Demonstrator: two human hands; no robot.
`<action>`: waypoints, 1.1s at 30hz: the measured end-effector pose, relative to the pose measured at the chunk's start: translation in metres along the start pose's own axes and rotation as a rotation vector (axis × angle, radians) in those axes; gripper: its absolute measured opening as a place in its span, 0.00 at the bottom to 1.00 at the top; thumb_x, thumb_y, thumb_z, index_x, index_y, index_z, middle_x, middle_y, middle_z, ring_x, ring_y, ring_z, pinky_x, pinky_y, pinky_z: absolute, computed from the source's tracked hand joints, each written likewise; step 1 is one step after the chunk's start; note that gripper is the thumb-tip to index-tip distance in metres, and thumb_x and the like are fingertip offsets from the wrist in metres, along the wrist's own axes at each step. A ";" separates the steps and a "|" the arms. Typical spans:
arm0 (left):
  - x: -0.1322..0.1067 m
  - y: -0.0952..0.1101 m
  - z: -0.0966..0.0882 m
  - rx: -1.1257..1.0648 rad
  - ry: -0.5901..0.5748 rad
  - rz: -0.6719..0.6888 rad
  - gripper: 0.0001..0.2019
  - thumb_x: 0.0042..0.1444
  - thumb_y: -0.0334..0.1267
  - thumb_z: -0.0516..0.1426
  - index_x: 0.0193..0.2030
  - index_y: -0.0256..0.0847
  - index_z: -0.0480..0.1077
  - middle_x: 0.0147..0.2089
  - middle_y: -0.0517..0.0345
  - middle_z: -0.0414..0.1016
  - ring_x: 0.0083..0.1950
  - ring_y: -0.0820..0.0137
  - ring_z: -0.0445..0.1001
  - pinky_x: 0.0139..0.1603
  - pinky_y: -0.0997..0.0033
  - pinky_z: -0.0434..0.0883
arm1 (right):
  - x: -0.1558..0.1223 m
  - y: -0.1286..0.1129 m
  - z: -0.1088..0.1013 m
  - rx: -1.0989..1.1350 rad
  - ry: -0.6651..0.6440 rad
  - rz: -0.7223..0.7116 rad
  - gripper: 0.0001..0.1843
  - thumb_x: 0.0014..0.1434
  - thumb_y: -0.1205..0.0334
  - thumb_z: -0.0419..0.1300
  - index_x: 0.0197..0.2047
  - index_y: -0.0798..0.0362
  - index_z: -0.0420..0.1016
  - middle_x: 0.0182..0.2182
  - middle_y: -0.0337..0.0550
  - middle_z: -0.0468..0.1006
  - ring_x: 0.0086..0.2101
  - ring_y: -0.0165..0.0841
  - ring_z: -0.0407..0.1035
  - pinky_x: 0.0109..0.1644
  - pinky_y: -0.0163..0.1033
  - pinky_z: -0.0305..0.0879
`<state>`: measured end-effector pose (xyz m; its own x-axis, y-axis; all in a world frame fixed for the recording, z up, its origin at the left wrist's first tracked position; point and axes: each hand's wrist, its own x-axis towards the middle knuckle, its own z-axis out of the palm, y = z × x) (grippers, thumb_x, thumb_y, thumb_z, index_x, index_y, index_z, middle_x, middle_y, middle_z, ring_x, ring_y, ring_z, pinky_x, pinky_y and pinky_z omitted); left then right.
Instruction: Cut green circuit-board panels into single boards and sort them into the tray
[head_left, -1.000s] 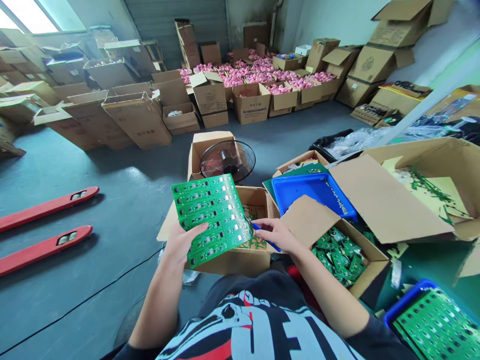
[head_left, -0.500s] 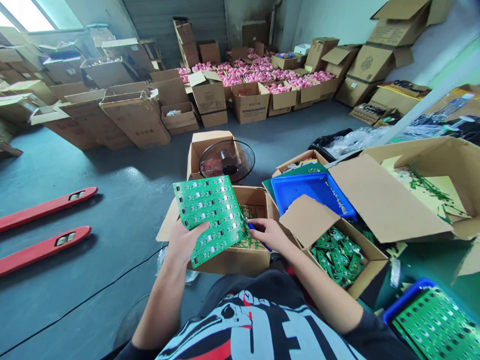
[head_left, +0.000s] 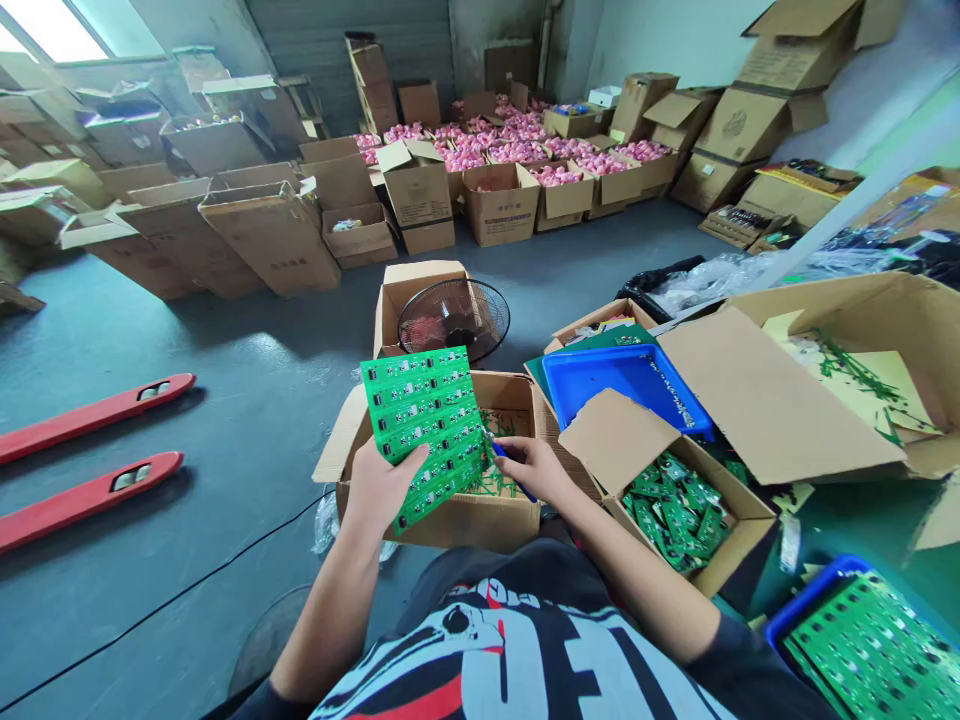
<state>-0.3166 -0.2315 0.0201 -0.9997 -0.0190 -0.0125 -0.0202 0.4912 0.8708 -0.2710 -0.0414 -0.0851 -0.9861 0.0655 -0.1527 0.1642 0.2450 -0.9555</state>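
Head view: left hand (head_left: 381,488), fingers spread, holds one green circuit-board panel (head_left: 424,430); right hand (head_left: 529,470) pinches one blue-handled tool (head_left: 527,491).

The circuit-board panel (head_left: 424,430) in my grasp is green with neat rows of dark parts; the tray (head_left: 626,380) to its right is bright blue, the pallet-jack forks (head_left: 90,418) at left red.

Circuit board (head_left: 424,430) print too small to read.

Camera: on your head, looking forward and down
Nearest: your left hand (head_left: 381,488) and your right hand (head_left: 527,470), just below you
Farthest: the far wall (head_left: 480,40)
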 end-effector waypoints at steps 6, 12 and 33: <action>0.006 -0.008 -0.009 -0.350 -0.072 -0.153 0.23 0.32 0.35 0.65 0.40 0.38 0.72 0.38 0.53 0.77 0.40 0.56 0.74 0.40 0.59 0.71 | -0.004 -0.006 -0.011 0.452 -0.190 0.097 0.17 0.42 0.60 0.61 0.37 0.57 0.75 0.27 0.40 0.75 0.25 0.28 0.67 0.33 0.36 0.64; 0.007 -0.004 -0.017 -0.534 -0.045 -0.265 0.31 0.29 0.32 0.66 0.46 0.36 0.68 0.34 0.53 0.78 0.38 0.58 0.75 0.38 0.60 0.72 | -0.015 -0.014 -0.027 0.480 -0.295 0.037 0.15 0.43 0.62 0.62 0.36 0.56 0.75 0.30 0.41 0.75 0.28 0.28 0.67 0.33 0.34 0.61; 0.005 -0.004 -0.013 -0.562 -0.051 -0.215 0.36 0.27 0.33 0.67 0.50 0.38 0.66 0.37 0.52 0.78 0.39 0.57 0.75 0.39 0.60 0.72 | -0.021 -0.013 -0.035 0.215 -0.297 -0.005 0.21 0.46 0.59 0.59 0.45 0.56 0.73 0.27 0.41 0.75 0.24 0.26 0.63 0.28 0.33 0.61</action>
<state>-0.3212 -0.2449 0.0234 -0.9733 -0.0185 -0.2287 -0.2274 -0.0546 0.9723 -0.2510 -0.0123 -0.0610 -0.9564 -0.2266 -0.1842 0.1813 0.0335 -0.9829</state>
